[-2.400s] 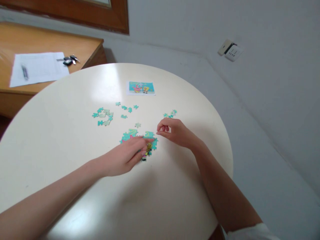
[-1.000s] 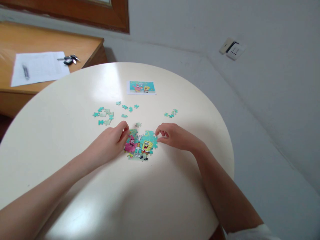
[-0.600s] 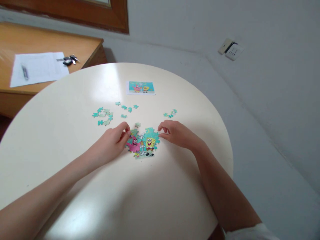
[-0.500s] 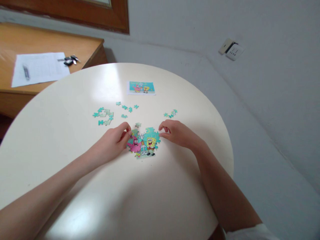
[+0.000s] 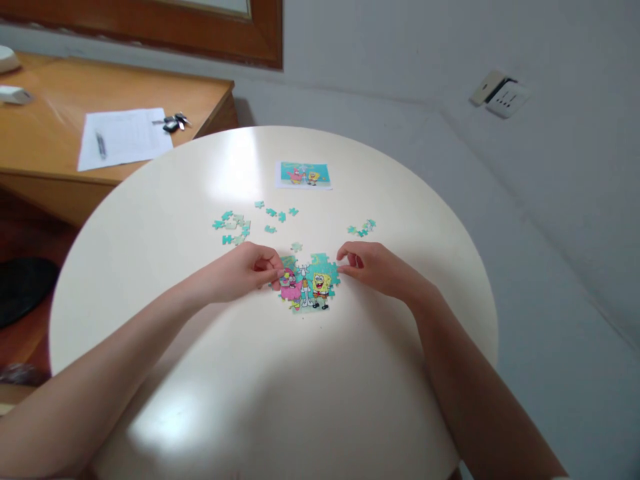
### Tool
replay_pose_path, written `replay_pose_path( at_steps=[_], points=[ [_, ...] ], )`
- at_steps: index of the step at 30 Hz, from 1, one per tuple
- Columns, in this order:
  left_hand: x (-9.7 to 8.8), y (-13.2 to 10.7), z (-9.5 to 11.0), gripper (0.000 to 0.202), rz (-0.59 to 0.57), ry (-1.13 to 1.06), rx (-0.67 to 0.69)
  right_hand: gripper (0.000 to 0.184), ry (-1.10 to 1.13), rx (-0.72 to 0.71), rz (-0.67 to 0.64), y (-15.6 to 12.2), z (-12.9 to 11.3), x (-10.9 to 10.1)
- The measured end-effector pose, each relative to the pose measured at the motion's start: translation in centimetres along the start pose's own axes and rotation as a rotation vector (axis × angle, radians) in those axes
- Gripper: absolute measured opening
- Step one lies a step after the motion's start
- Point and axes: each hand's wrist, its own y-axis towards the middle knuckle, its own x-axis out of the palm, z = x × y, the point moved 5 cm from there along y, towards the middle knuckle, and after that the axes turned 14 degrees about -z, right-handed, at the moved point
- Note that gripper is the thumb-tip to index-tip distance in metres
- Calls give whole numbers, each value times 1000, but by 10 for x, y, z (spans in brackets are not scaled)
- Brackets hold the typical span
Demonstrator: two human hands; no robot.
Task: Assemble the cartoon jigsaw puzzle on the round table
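Observation:
A partly joined cartoon jigsaw lies on the round cream table. My left hand rests at its left edge, fingers curled and pinched against the pieces there. On the other side, my right hand has curled fingertips touching the jigsaw's right edge. Loose teal pieces lie beyond: a cluster at the left, a few in the middle, one just above the jigsaw, and a small group at the right. A small reference picture lies farther back.
A wooden desk stands at the back left with a sheet of paper, a pen and keys. A wall switch plate is at the upper right. A dark object lies on the floor at left.
My left hand came off the top of the jigsaw and settled at its left edge. Both hands slid the jigsaw slightly. The view has shifted left, so everything sits farther right.

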Motion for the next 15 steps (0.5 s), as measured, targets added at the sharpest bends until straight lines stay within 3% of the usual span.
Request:
replay_pose_path(
  at_steps=[4, 15],
  points=[
    [11, 0, 3, 21, -128, -8, -7, 8, 36, 7, -13, 0, 1, 1],
    [28, 1, -3, 24, -295, -23, -226, 11, 36, 29, -48, -1, 0, 1]
  ],
)
